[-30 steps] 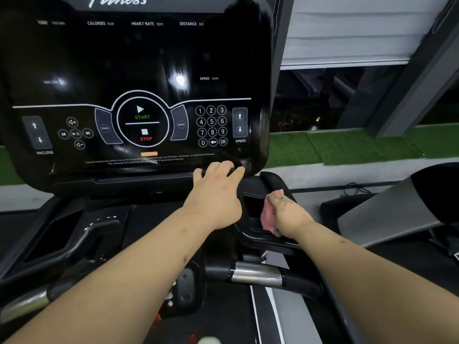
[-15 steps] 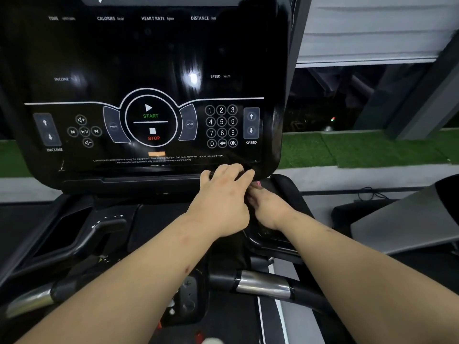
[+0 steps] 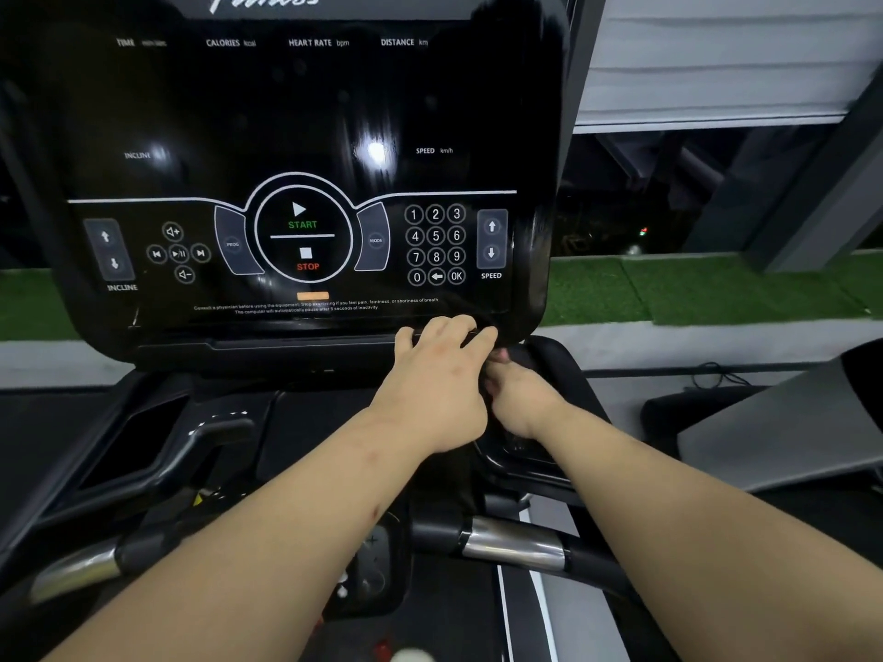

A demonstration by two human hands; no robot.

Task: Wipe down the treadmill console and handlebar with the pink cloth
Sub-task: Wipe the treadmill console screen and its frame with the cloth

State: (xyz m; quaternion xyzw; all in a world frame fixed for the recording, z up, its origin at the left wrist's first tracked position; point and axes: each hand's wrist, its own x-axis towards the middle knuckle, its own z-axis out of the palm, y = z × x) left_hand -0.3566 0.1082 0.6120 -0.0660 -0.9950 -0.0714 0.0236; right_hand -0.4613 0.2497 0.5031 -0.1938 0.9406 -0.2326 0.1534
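Observation:
The black treadmill console [image 3: 296, 150] fills the upper left, with START and STOP buttons and a number pad. My left hand [image 3: 437, 379] curls its fingers over the console's lower right edge. Just to its right, my right hand [image 3: 521, 398] presses into the black corner beneath the console, closed around the pink cloth [image 3: 499, 356], of which only a small pink sliver shows above the knuckles. The handlebar [image 3: 516, 547], black with a chrome section, runs across below my forearms.
A black side tray [image 3: 549, 370] sits under the right corner of the console. Left of centre is a dark holder recess [image 3: 138, 441]. Green turf [image 3: 669, 289] and a grey ledge lie behind. Another machine's grey shroud [image 3: 774, 422] stands at the right.
My right hand has moved up and left with the cloth, from the side tray into the corner under the console. The cloth went from plainly visible to nearly hidden. My left hand has stayed put.

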